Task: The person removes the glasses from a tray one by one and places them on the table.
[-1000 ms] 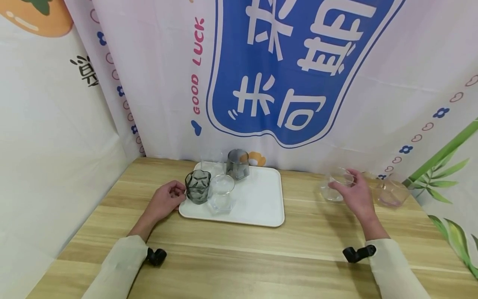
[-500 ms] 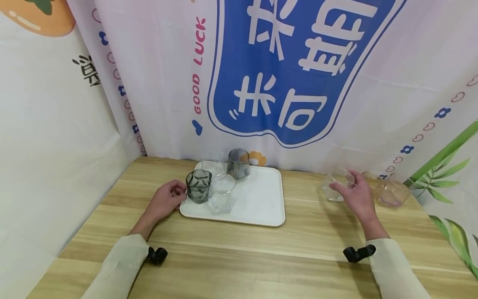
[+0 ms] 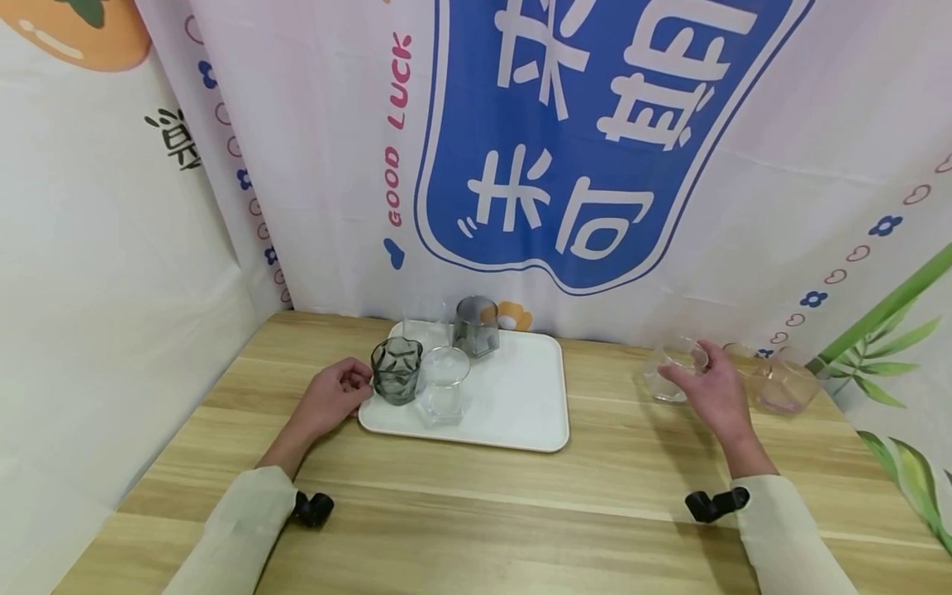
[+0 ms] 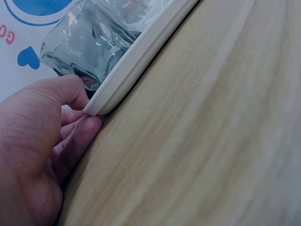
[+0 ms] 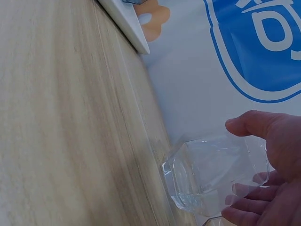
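My left hand (image 3: 330, 397) is at the left edge of the white tray (image 3: 521, 405). In the left wrist view its thumb and fingers pinch the corner of the rim. Beside those fingertips stands a wavy smoky-grey glass (image 3: 397, 384). A clear glass with a gold rim (image 3: 442, 409) is to its right, with a darker grey glass (image 3: 476, 337) and a faint clear glass (image 3: 426, 330) behind. Far to the right, my right hand (image 3: 710, 392) grips a clear glass (image 5: 211, 174) upright near the back edge, thumb on one side and fingers on the other.
A pink-tinted glass (image 3: 788, 392) and another see-through glass (image 3: 746, 359) stand right of the right hand, near the table's back right corner. A printed cloth (image 3: 327, 165) hangs directly behind the wooden table (image 3: 483, 529). The tray's right half shows bare white.
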{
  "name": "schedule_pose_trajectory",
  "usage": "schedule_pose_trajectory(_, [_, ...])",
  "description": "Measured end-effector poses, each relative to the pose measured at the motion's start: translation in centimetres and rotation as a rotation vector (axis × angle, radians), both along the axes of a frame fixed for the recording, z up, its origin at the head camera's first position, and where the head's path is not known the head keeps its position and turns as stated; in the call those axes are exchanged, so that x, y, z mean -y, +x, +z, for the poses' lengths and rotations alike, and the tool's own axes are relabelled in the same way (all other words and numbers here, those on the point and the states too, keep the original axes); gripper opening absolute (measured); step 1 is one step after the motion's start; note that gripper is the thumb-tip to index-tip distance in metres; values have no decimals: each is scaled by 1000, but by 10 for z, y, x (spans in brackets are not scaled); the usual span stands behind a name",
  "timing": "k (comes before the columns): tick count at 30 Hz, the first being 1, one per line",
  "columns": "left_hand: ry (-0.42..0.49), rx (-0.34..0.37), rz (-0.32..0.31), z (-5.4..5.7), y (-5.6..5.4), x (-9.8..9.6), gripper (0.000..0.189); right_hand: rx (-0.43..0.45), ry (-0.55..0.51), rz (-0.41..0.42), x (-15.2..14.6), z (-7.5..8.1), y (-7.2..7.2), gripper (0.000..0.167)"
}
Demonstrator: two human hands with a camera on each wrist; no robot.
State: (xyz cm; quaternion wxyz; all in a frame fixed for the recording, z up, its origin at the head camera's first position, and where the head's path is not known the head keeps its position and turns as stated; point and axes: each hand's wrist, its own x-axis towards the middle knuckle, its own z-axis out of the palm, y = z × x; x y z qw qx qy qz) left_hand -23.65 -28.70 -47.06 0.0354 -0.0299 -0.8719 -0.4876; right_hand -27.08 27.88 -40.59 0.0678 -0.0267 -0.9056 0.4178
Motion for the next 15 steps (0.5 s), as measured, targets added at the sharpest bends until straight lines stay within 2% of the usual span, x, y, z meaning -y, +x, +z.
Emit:
schedule_pose_trajectory(9, [-1,2,-2,-1,1,1,20,-26,0,10,2,0,0,95])
schedule_pose_trajectory(15, [7,5,-3,0,1,0,20,-47,21,23,2,0,1,98])
